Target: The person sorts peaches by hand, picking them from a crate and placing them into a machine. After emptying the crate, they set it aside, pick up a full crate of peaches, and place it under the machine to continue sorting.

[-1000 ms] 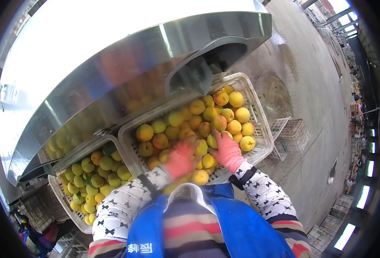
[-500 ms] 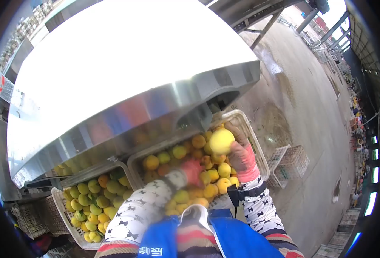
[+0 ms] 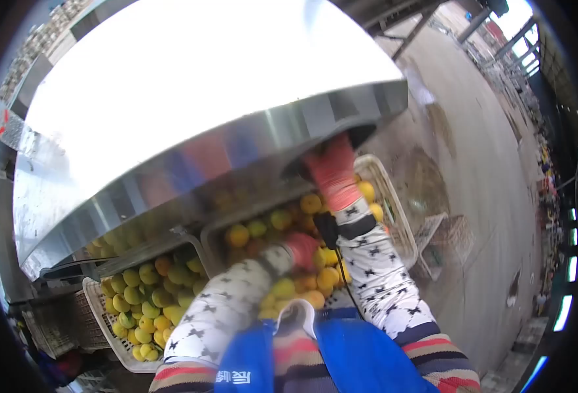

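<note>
My right hand (image 3: 333, 169), in a pink glove cuff, reaches into the dark opening (image 3: 361, 136) at the front edge of a shiny metal machine (image 3: 269, 128). Its fingers are hidden there, and so is anything they hold. My left hand (image 3: 304, 251) is low among the round yellow-orange fruit, which look like peaches (image 3: 328, 278), in a white plastic crate (image 3: 403, 232). Motion blurs this hand, and its fingers cannot be made out. A black strap with a cable (image 3: 356, 228) goes round my right wrist.
A second pale crate (image 3: 99, 311) on the left holds greenish-yellow fruit (image 3: 146, 308). The machine's broad metal top (image 3: 191, 72) overhangs both crates at the back. Empty-looking crates (image 3: 449, 239) stand on the concrete floor (image 3: 479, 164) to the right.
My right hand, which held a yellow fruit above the crate, has moved up and into the machine's opening; the fruit is out of sight. My left hand stays low among the fruit.
</note>
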